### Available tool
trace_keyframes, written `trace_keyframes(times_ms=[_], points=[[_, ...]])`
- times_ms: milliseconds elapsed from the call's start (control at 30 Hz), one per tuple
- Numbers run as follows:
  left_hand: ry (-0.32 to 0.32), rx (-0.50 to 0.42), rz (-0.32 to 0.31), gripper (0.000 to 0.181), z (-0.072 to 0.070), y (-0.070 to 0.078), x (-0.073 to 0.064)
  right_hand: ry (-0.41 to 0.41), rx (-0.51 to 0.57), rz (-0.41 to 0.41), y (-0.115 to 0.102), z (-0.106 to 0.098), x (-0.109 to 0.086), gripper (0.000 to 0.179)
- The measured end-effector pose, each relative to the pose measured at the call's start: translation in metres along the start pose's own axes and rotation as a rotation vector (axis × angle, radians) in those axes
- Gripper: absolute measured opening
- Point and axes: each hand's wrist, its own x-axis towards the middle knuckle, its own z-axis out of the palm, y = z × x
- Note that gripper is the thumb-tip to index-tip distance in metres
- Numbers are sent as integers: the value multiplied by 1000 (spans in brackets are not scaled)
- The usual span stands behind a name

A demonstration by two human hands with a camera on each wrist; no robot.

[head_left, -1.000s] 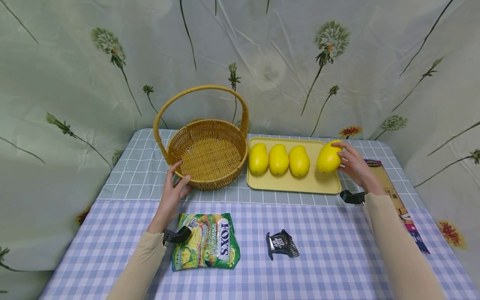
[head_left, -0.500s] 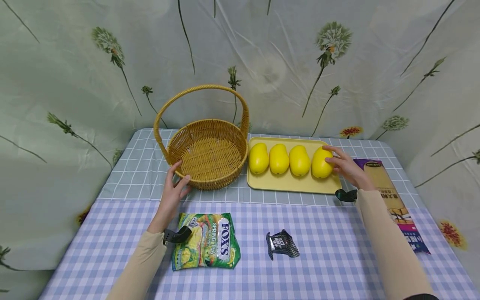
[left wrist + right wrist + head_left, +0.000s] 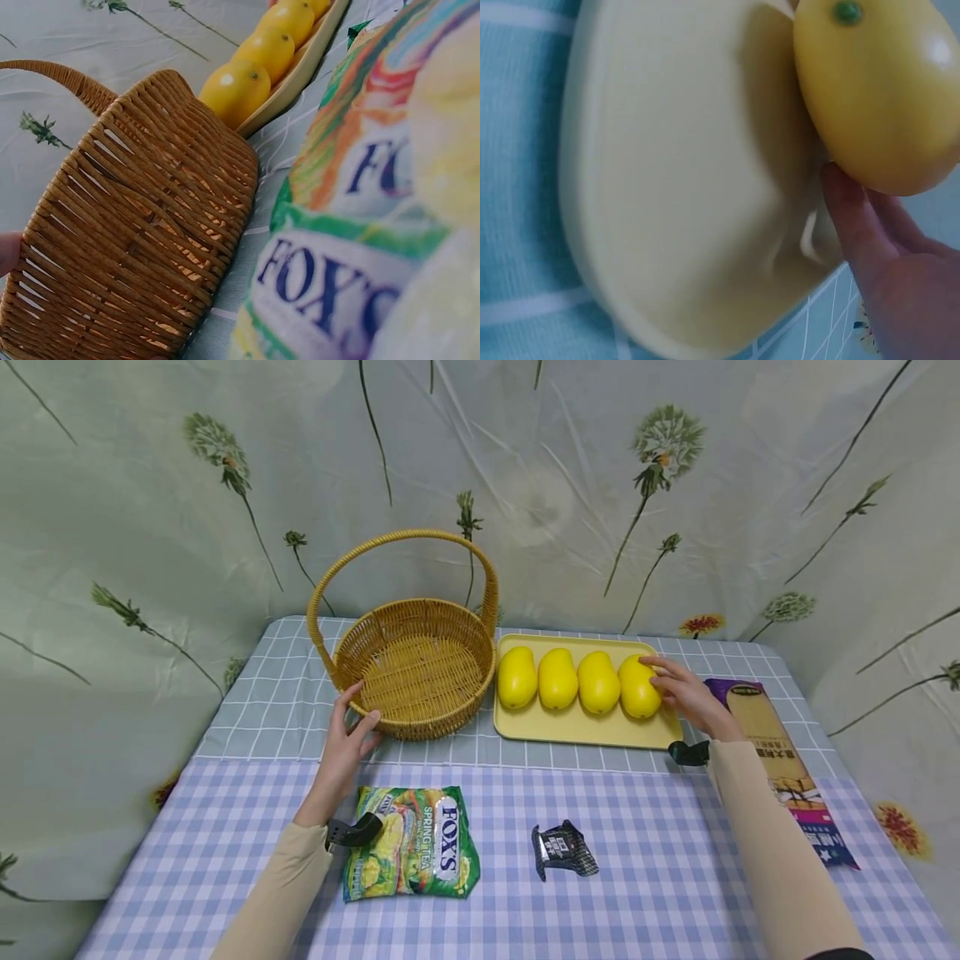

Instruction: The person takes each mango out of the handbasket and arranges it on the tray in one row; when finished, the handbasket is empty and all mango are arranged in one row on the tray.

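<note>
My left hand [image 3: 347, 743] holds the front left rim of a round wicker basket [image 3: 450, 718] with a tall handle. In the left wrist view the woven wall of the basket [image 3: 142, 217] fills the left side, a fingertip at its edge. On the yellow tray [image 3: 585, 731], several yellow mangoes [image 3: 557, 679] stand in a row. My right hand [image 3: 693, 697] grips the rightmost mango [image 3: 637, 689] from its right side. The right wrist view shows thumb and fingers against this mango [image 3: 885, 97], its far side hidden.
A green FOX'S candy bag [image 3: 412, 843] lies beside my left wrist. Right of it on the checked cloth is a small black packet [image 3: 564, 849]. A long brown and purple package [image 3: 780, 752] lies under and beyond my right forearm. A patterned curtain [image 3: 540, 510] hangs behind.
My right hand has lowered the mango onto the tray and moved it left, against the neighbouring mango. My left hand and the basket have stayed in place.
</note>
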Motion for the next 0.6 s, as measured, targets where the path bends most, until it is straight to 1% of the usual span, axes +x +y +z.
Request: trace_keyframes(times_ms=[133,300,433,533,600], points=[[-6,18,16,61,-1,-1,0,13,-9,5,-2,2,-2,50],[-11,60,-9,64,-2,9,-3,16,-23,-29,-6,3,-7,54],[-31,168,-39,65,-4,23,-6,39,-111,-74,-10,4,-12,57],[-59,271,-46,64,-6,39,-11,72,-178,-105,-16,7,-18,57],[-76,348,-41,65,-7,50,-14,87,-203,-119,-24,10,-24,56]])
